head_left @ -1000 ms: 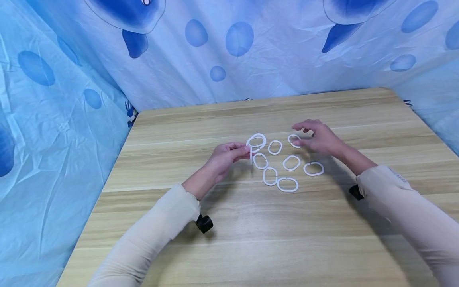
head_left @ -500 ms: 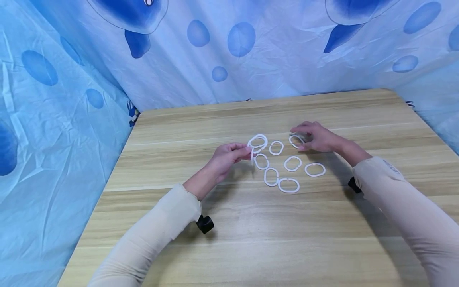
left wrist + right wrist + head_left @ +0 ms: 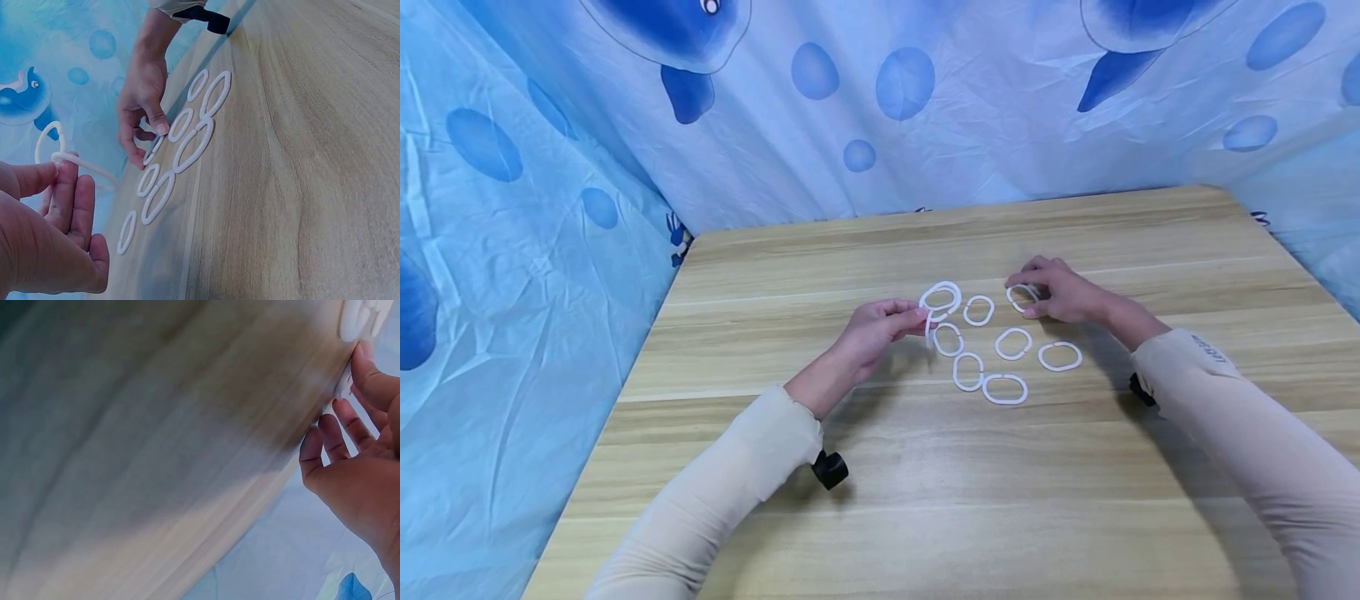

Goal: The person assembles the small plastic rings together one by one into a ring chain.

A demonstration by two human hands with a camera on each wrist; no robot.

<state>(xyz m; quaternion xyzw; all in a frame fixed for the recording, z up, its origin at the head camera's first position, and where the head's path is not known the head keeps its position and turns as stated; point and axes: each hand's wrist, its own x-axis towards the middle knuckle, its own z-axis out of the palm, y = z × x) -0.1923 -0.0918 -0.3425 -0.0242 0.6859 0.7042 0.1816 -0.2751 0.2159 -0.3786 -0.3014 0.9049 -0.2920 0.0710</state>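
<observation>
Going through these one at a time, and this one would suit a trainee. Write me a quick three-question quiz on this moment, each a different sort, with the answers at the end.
1. True or false: the left hand is holding nothing.
2. What hangs behind the table? A) a plain black cloth B) a blue printed sheet C) a red striped towel
3. What is the right hand doing?

Key
1. False: the left wrist view shows it pinching white rings up in the air.
2. B.
3. It grips a loose ring, fingers and thumb on opposite sides; whether that ring is lifted at all is hard to tell.
</observation>
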